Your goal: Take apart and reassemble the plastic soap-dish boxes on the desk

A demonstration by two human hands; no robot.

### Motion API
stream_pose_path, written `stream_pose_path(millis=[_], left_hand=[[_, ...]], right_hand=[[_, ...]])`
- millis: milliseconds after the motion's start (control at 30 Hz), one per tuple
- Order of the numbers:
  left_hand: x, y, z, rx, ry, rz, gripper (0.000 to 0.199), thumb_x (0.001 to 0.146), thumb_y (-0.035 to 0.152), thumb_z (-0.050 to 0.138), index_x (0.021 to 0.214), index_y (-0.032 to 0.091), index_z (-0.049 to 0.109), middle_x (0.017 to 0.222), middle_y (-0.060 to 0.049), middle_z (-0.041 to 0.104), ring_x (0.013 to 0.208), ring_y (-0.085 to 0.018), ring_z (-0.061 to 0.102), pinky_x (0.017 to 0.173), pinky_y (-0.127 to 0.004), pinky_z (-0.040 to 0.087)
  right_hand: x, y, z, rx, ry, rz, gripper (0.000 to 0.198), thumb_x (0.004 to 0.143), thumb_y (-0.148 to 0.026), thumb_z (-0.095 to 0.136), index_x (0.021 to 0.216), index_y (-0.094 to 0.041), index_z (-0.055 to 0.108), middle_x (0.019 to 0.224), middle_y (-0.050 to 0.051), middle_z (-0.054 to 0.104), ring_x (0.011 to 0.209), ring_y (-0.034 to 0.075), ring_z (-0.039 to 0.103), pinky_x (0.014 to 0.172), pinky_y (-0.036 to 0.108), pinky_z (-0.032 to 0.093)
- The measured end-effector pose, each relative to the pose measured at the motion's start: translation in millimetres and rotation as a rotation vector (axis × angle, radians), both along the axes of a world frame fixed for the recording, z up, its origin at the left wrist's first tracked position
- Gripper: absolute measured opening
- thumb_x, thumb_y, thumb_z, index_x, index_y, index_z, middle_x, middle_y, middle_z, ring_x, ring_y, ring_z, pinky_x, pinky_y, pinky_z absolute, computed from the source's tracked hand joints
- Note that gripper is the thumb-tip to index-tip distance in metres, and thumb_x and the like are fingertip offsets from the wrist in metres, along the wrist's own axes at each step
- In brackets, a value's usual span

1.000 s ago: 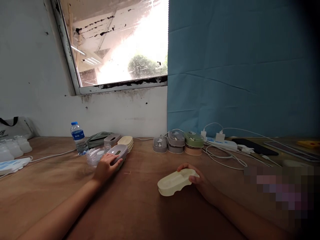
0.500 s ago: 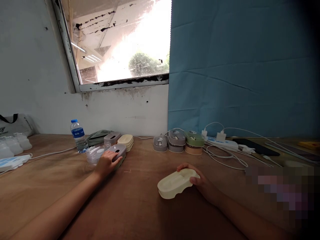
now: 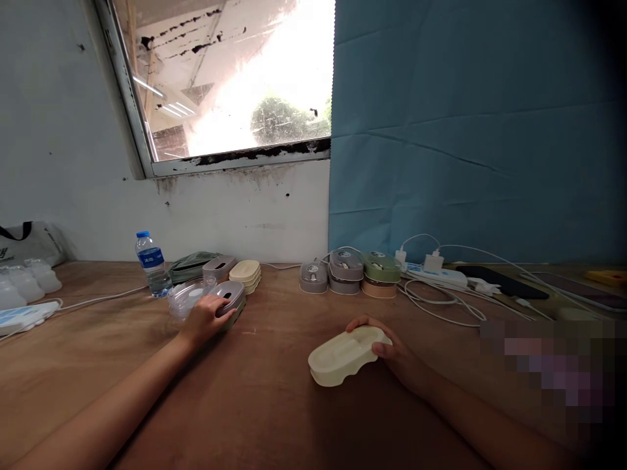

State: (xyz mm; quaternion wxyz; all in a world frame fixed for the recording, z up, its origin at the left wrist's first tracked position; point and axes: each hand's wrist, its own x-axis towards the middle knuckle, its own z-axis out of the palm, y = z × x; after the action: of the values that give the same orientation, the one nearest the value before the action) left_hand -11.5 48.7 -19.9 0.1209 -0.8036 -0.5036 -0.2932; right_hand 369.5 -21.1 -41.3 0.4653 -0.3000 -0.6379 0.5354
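Observation:
In my right hand (image 3: 399,356) I hold a cream oval plastic tray (image 3: 337,358) by its right end, fingers over the far edge and thumb on the near side. It is tilted above the table, with a shallow hollow on its top and a wavy lower edge. My left hand (image 3: 204,318) grips a mauve oval lid with a slot (image 3: 234,291), which sits over a greenish piece. Beside that hand are clear round plastic covers (image 3: 183,297). Behind stand another mauve slotted piece (image 3: 218,266) and a stack of cream oval pieces (image 3: 246,273).
Grey lidded boxes (image 3: 313,279) and a green one (image 3: 381,266) stand at the back. A water bottle (image 3: 153,264) and dark green pouch (image 3: 193,264) are at left. A power strip (image 3: 435,277), loose cables and a black phone-like slab (image 3: 499,282) lie at right.
The view has shifted slightly, and the scene sits a little higher. Both hands keep their holds; the mauve lid under my left hand looks slightly more tilted.

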Motion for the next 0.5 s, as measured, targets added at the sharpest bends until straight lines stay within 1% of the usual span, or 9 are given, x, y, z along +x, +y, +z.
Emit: stream_pose_path(millis=[267,500], left_hand=[[-0.4,0.7,2.6,-0.02,0.032,-0.005,0.033,0.077,0.044,0.046,0.088,0.018,0.063,0.087,-0.008,0.065,0.083,-0.024,0.057,0.075,-0.035,0.044],[2.8,1.2,6.8,-0.058,0.069,0.007,0.029,0.077,0.04,0.045,0.082,0.018,0.063,0.083,-0.007,0.065,0.079,-0.021,0.057,0.072,-0.031,0.044]], right_hand=[[0.0,-1.5,5.7,-0.011,-0.043,-0.007,0.045,0.066,-0.052,0.058,0.097,-0.021,0.047,0.084,0.004,0.06,0.072,0.022,0.057,0.062,0.032,0.043],[1.8,2.1,-1.5,0.023,-0.01,-0.007,0.041,0.068,-0.048,0.058,0.097,-0.021,0.048,0.08,0.003,0.059,0.069,0.02,0.055,0.059,0.029,0.042]])
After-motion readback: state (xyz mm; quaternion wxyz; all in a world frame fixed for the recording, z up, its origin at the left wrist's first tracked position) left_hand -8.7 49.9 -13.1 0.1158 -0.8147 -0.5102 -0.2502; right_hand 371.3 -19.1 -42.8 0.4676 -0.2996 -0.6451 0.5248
